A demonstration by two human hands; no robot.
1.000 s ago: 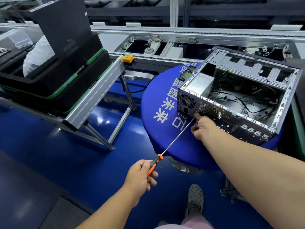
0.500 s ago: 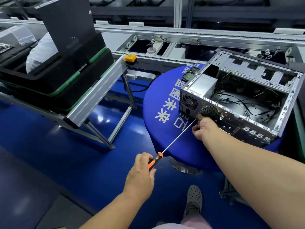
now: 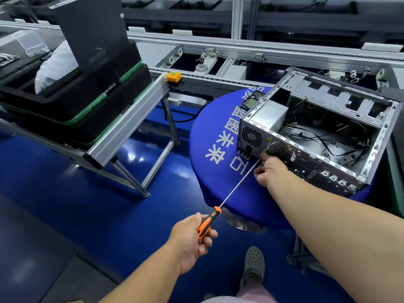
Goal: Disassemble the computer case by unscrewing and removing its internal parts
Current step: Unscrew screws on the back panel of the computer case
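Unscrewing is the step in hand: our left hand (image 3: 192, 239) grips the orange handle of the long screwdriver (image 3: 227, 197), while our right hand (image 3: 270, 171) curls its fingers round the shaft near the tip, at the rear panel of the computer case (image 3: 317, 136), which lies open on the blue table (image 3: 209, 132). Next, we judge, comes turning the handle while keeping the tip seated

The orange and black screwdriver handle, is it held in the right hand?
No, the left hand grips the orange and black screwdriver handle; the right hand steadies the shaft's tip end.
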